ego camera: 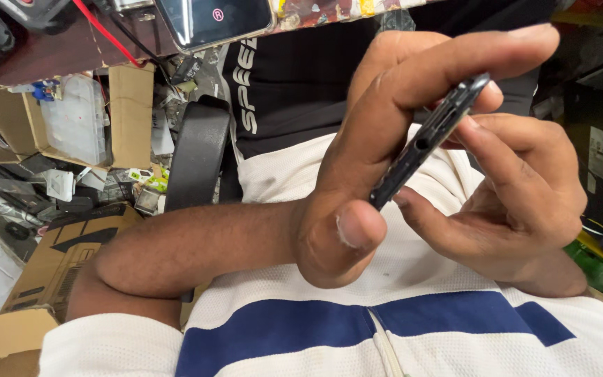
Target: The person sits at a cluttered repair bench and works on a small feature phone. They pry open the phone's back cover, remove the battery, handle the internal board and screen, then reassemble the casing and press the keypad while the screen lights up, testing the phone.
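Edge-on, both hands, left hand and right hand, grip a dark phone above the lap.

White textured jersey with a wide navy stripe across it; short white sleeve ends above the elbow. White drawstring or seam line runs down the middle. Forearms bare, no watch or rings visible. Left hand and right hand bare, short nails.
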Available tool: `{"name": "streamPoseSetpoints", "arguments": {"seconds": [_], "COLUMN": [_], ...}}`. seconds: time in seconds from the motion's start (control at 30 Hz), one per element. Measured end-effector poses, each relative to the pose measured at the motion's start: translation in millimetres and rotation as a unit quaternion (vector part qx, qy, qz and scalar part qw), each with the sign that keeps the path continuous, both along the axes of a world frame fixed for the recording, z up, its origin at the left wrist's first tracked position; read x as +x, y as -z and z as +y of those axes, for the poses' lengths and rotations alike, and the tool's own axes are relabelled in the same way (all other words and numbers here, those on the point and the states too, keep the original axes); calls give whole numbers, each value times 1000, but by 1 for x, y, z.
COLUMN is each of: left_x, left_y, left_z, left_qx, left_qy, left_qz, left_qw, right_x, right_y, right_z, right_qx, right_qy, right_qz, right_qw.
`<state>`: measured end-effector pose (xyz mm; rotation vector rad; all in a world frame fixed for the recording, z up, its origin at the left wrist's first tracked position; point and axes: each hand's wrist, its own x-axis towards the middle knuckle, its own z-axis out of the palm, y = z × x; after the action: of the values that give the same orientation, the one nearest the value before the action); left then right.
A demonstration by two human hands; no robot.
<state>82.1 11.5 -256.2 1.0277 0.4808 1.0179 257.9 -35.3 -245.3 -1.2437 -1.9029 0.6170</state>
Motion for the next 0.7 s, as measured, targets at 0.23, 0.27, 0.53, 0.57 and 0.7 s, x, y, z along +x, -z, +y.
{"name": "streamPoseSetpoints", "arguments": {"seconds": [0.23, 0.27, 0.53, 0.57, 0.7], "left_x": [1, 2, 12, 10, 14], "left_y": [6, 6, 5, 8, 13], "left_z": [-4, -1, 11, 13, 17], "left_qx": [134, 159, 379, 387, 431], "left_qy": [-62, -75, -170, -153, -195], "left_qz": [75, 87, 155, 146, 122], "left_qw": [986, 981, 896, 898, 873], "right_x": [3, 3, -2, -2, -1], "right_y": [8, 8, -7, -9, -11], "right_z": [-17, -19, -9, -7, -1], "right_qx": [-82, -126, -429, -451, -507], "right_qy": [49, 59, 161, 163, 179], "right_qz": [56, 88, 477, 504, 567], "right_qw": [994, 986, 750, 719, 624]}}
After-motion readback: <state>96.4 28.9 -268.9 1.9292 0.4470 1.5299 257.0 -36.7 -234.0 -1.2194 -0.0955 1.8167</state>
